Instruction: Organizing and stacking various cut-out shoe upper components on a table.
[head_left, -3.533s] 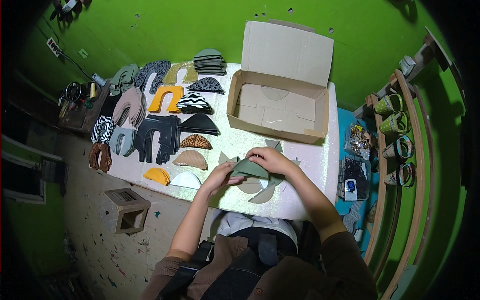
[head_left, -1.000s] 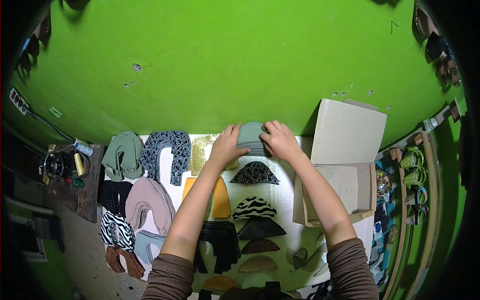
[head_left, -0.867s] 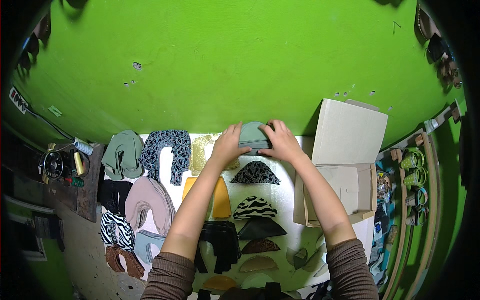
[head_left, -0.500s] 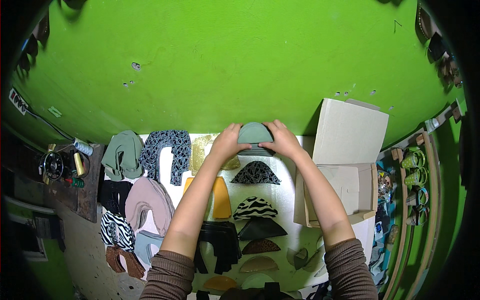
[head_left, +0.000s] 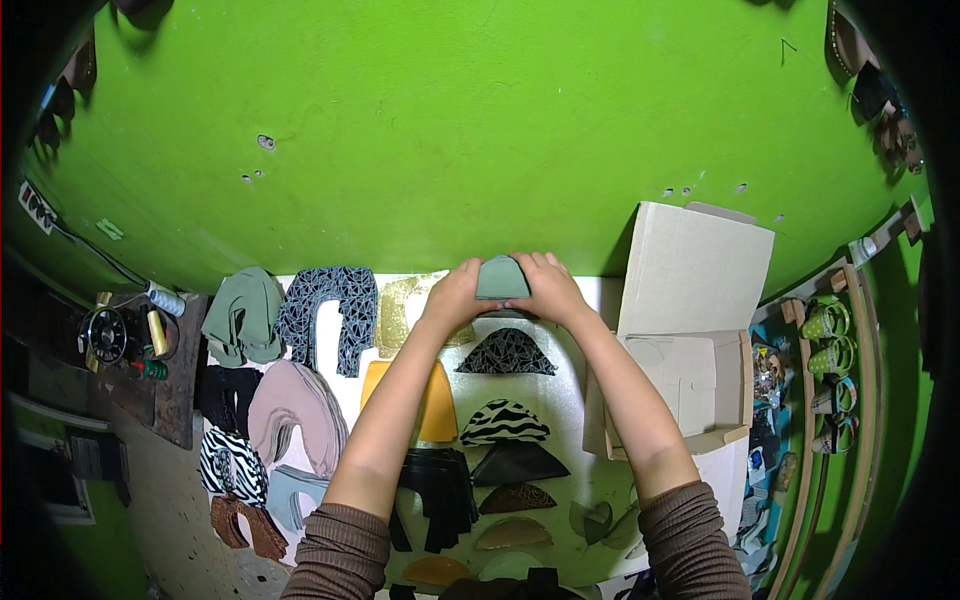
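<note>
A stack of green half-round cut pieces [head_left: 502, 279] is gripped between my two hands near the far edge of the white table [head_left: 590, 300]. My left hand [head_left: 455, 297] closes on its left side, and my right hand [head_left: 549, 291] on its right, with the thumbs almost meeting at the near edge. Just nearer lies a black half-round stack with a grey line pattern [head_left: 508, 353]. Further toward me come a zebra-print stack [head_left: 505, 423], a black one [head_left: 519, 463] and a leopard-print one [head_left: 517, 497].
U-shaped cut pieces in green [head_left: 241, 315], patterned black [head_left: 330, 312], gold [head_left: 402, 308], mustard [head_left: 437, 403] and mauve [head_left: 297, 415] cover the left side. An open cardboard box [head_left: 697, 270] stands at right. Beyond are a sewing machine [head_left: 108, 334] and a wooden rack with sandals [head_left: 832, 355].
My hands have drawn closer together around the green stack, which now looks narrower and more tilted up. The whole view has shifted slightly.
</note>
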